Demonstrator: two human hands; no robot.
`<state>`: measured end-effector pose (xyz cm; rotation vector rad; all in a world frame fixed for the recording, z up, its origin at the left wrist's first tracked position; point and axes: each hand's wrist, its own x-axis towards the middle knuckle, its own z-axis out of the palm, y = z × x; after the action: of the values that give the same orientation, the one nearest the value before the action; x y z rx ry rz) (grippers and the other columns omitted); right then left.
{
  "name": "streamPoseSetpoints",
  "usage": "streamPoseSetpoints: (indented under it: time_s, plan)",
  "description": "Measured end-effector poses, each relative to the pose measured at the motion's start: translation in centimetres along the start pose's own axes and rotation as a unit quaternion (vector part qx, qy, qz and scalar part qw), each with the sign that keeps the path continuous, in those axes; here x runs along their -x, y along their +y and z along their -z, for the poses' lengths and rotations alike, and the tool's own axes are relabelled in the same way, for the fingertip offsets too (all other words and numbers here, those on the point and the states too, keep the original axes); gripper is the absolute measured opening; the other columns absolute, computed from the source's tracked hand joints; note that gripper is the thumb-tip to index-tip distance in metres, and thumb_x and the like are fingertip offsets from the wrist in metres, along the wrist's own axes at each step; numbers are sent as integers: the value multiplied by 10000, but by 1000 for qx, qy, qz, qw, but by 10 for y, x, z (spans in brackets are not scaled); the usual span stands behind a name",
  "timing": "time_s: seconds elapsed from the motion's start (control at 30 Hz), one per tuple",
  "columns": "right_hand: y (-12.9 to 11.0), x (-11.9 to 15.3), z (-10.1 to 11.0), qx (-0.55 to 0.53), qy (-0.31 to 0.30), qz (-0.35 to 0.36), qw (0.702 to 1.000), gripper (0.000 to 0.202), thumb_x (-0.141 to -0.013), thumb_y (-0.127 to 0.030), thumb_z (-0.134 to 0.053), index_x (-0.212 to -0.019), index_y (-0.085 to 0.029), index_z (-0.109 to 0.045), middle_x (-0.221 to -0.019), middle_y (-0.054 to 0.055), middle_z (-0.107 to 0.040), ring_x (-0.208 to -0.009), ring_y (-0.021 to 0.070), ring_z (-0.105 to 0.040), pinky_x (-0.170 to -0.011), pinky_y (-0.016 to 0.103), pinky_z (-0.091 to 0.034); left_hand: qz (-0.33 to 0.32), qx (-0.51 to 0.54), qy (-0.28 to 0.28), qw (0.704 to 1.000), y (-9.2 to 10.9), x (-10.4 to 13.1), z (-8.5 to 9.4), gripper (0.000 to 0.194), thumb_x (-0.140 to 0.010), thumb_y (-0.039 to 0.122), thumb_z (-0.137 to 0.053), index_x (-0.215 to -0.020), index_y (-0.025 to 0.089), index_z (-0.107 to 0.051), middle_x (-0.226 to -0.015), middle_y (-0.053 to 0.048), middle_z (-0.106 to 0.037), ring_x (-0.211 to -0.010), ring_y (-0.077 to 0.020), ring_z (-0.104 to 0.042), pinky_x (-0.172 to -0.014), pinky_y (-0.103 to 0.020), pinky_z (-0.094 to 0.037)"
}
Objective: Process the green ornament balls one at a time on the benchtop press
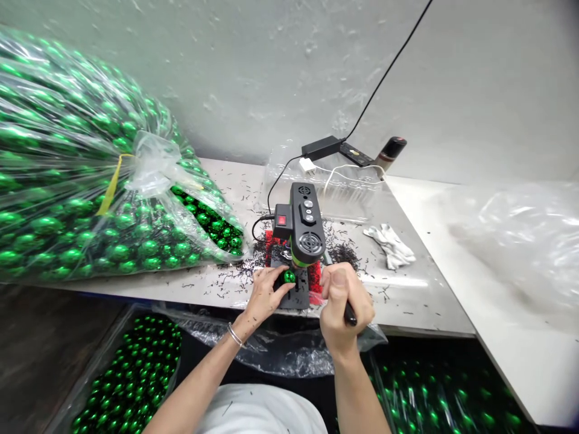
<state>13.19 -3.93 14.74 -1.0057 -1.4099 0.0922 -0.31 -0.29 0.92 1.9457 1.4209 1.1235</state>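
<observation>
Between the thumb and index finger of my left hand (268, 290), a shiny green ball (289, 276) is pinched. It sits on the black base plate (296, 299) of a small bench machine (307, 220), under the machine's head. That head is black, with a red switch at its side and round buttons on top. My right hand (346, 301) is wrapped round the black lever handle (350, 314) to the right of the machine. The tool tip above the ball is mostly hidden by the head.
A large clear bag (85, 163) of green balls lies on the left, open toward the machine. Black shavings (346, 254) litter the tabletop. White gloves (391, 246), a power adapter (321, 147) and a clear plastic tray (348, 196) lie around. More green balls (131, 367) fill a container below.
</observation>
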Motion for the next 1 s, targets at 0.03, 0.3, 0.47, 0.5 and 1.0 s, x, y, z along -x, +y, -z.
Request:
streamPoseSetpoints:
  time_s: [0.03, 0.3, 0.47, 0.5, 1.0]
  plan:
    - [0, 0, 1, 3, -3, 1, 1000, 313, -961, -135, -448, -660, -215, -470, -634, -17, -501, -605, 118, -507, -567, 284, -392, -12, -7, -2, 1000, 0, 0, 0, 313, -882, 397, -695, -1154, 243, -704, -1052, -73, -736, -1014, -259, -640, -968, -452, -443]
    - [23, 28, 4, 3, -34, 59, 998, 267, -942, -95, -426, -704, -209, -468, -682, -8, -518, -631, 117, -522, -572, 268, -415, -43, -9, 2, 999, -2, -1, -4, 312, -894, 424, -682, -1131, 223, -706, -1043, -87, -747, -997, -268, -640, -998, -483, -421]
    - [55, 61, -4, 32, -25, 120, 992, 279, -992, -224, -364, -740, -219, -483, -742, 10, -560, -621, 131, -528, -641, 326, -493, -43, -9, -3, 999, -1, 0, -3, 320, -893, 415, -684, -1153, 228, -698, -1018, -79, -745, -977, -259, -636, -971, -453, -442]
    - [60, 66, -6, 38, -13, 117, 992, 283, -995, -234, -360, -739, -222, -479, -743, 9, -564, -622, 135, -535, -665, 342, -501, -42, -10, -3, 999, 0, 0, -3, 317, -895, 411, -683, -1153, 228, -697, -1017, -78, -744, -978, -258, -635, -973, -451, -440]
    - [52, 55, -8, 20, -8, 129, 991, 277, -969, -141, -361, -712, -217, -433, -715, -3, -509, -638, 125, -508, -627, 304, -442, -49, 2, 6, 999, -4, -4, -7, 322, -874, 407, -710, -1132, 214, -711, -1019, -91, -750, -956, -266, -651, -950, -473, -471]
